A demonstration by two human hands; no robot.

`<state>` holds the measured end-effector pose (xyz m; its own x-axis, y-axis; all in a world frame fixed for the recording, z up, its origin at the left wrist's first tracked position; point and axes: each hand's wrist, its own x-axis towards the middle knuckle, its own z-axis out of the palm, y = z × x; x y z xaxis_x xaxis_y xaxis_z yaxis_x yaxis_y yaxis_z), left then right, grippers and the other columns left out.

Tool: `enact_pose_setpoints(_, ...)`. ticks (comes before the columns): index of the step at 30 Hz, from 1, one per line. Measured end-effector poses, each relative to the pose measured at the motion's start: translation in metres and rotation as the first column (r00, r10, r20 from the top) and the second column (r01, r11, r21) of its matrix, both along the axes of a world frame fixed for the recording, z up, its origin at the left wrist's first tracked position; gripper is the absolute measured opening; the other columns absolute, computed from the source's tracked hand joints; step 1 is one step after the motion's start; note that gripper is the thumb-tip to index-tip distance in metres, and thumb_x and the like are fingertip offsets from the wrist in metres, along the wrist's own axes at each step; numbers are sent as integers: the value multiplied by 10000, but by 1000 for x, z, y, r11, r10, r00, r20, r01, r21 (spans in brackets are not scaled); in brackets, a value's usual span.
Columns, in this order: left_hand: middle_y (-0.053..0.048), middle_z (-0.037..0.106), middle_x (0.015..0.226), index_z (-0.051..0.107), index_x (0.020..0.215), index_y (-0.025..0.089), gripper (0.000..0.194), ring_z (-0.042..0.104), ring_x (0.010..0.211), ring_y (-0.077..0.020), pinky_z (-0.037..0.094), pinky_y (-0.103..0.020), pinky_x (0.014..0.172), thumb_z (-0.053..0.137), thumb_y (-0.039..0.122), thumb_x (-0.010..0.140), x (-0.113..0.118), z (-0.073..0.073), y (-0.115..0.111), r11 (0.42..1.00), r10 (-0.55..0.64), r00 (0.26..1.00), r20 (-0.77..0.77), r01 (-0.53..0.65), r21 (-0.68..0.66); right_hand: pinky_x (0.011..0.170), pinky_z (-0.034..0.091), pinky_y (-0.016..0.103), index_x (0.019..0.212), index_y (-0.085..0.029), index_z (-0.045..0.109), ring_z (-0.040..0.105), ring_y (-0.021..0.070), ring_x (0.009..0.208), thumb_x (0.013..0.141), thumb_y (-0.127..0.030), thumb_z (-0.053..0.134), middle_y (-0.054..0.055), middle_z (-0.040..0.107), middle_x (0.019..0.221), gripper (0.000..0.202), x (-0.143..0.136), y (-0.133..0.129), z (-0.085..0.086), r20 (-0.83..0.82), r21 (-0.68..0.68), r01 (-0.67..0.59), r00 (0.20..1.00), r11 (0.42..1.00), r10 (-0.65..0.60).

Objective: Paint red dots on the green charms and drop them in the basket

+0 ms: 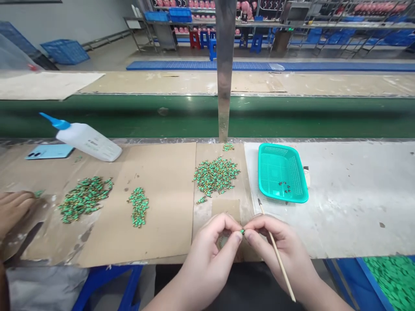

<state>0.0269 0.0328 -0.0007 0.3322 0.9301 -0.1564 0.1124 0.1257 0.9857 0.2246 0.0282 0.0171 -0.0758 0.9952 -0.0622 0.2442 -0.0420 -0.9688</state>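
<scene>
My left hand (pixel 216 248) and my right hand (pixel 279 244) meet at the table's near edge. Between their thumbs and fingertips they pinch a tiny green piece (pixel 242 232), too small to name its kind. A thin wooden paintbrush (pixel 278 255) is also held in my right hand, its dark tip pointing up and away. Beyond my hands lies a heap of small green and gold pieces (pixel 216 176). A turquoise plastic basket (pixel 265 172) stands past my right hand, with several small dark bits inside.
Left of me are two more piles of green pieces (pixel 84 198) (pixel 138 207), a white squeeze bottle (pixel 90 140) with a blue nozzle, and a phone (pixel 50 151). Another person's hand (pixel 14 209) rests at the far left. A metal post (pixel 224 73) rises before the green belt (pixel 145 116).
</scene>
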Motion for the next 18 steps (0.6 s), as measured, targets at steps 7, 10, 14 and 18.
enact_pose_setpoints(7, -49, 827, 988, 763, 937, 232, 148, 777, 998, -255, 613, -394, 933, 691, 185, 1058, 1, -21, 51, 949, 162, 955, -248, -81, 305, 714, 636, 206, 932, -273, 856, 781, 180, 749, 1041, -474, 777, 8, 836, 852, 243, 23, 7, -23, 183, 140, 119, 972, 983, -144)
enact_pose_setpoints(10, -65, 837, 1117, 780, 958, 219, 155, 741, 1172, -286, 559, -499, 1118, 713, 112, 1049, -4, -30, 90, 892, 295, 880, -372, -114, 438, 706, 649, 186, 922, -288, 851, 794, 181, 748, 1035, -510, 794, 4, 849, 882, 255, 34, 8, -28, 250, 205, 119, 953, 971, -169)
enact_pose_setpoints(14, -60, 832, 1160, 792, 967, 199, 104, 742, 1205, -283, 581, -523, 1127, 795, 122, 1037, -11, -39, 116, 861, 375, 779, -502, -92, 500, 695, 667, 181, 901, -302, 840, 809, 182, 713, 1053, -528, 774, -3, 851, 867, 281, 41, 10, -23, 308, 296, 40, 942, 954, -134)
enact_pose_setpoints(18, -36, 826, 1071, 812, 1018, 202, 74, 767, 1110, -259, 614, -486, 1063, 784, 210, 1086, -51, -41, 97, 857, 415, 693, -589, -81, 509, 693, 672, 167, 920, -313, 826, 838, 183, 733, 1074, -558, 757, -12, 861, 899, 297, 56, 3, -23, 397, 382, -51, 911, 923, -114)
